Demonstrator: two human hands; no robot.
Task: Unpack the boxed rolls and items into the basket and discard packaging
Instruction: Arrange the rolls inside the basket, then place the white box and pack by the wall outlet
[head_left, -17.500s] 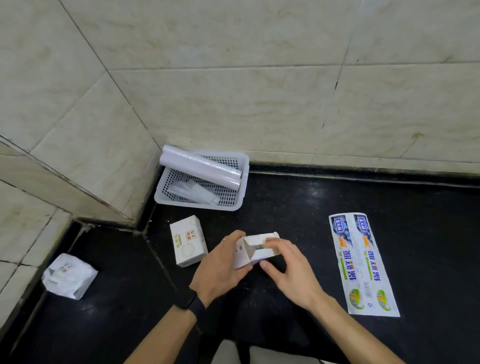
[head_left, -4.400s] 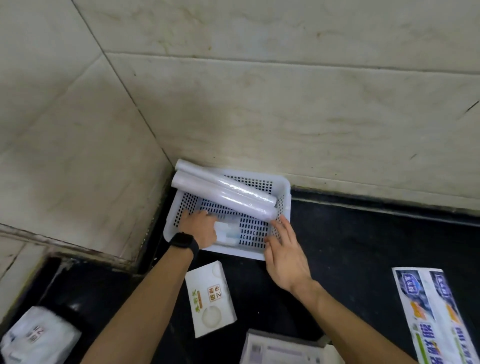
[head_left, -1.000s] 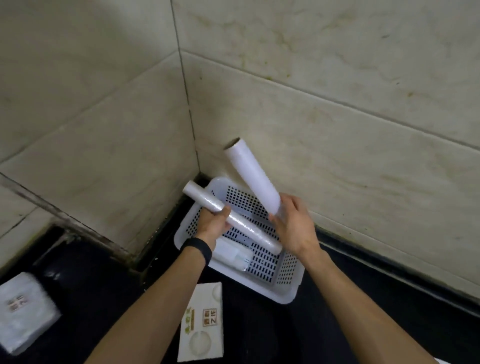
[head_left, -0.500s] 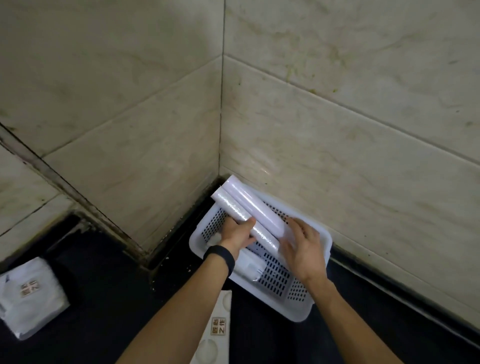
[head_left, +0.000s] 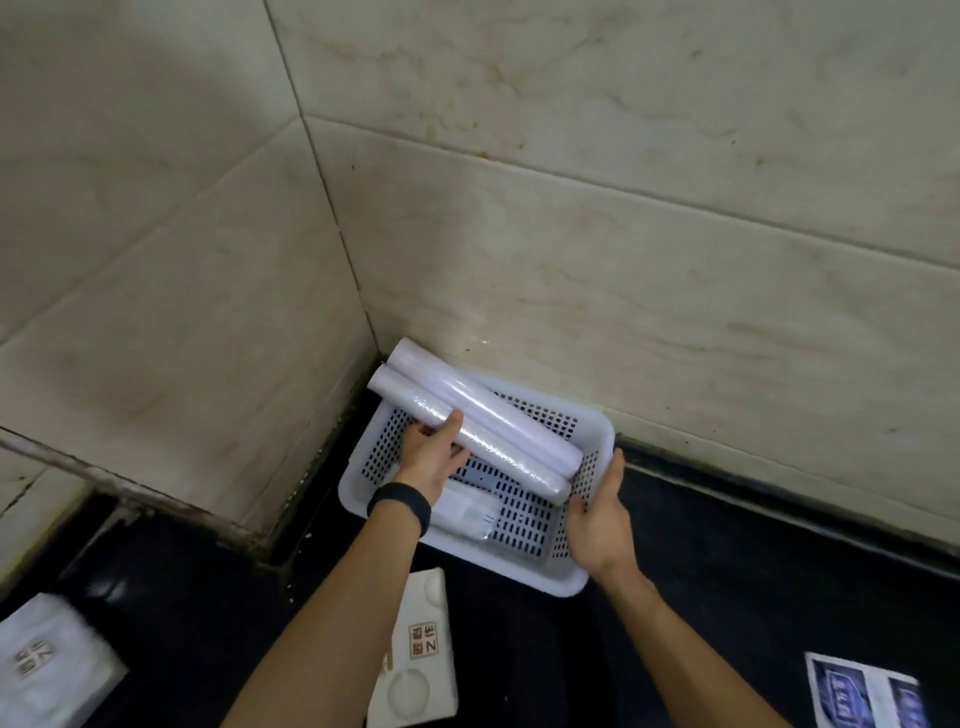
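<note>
A white perforated basket (head_left: 524, 571) sits in the corner of the black counter, against the tiled walls. Two white rolls lie side by side diagonally across it: the front roll (head_left: 511, 457) and the back roll (head_left: 483, 402), both resting on the rim. My left hand (head_left: 434, 457) grips the front roll near its left end, thumb over the top. My right hand (head_left: 597, 519) is spread at the basket's right wall, thumb outside the rim and fingertips by the front roll's right end. A small clear packet (head_left: 470, 514) lies on the basket floor.
A small white box (head_left: 415, 660) lies on the counter between my forearms. Crumpled white packaging (head_left: 47, 670) sits at the lower left. A flattened blue-printed carton (head_left: 872, 696) lies at the bottom right edge. Walls close in behind and to the left of the basket.
A second ago my right hand held one roll upright above the basket. That roll now lies behind the other, and my right hand has slid off it to the basket's right end.
</note>
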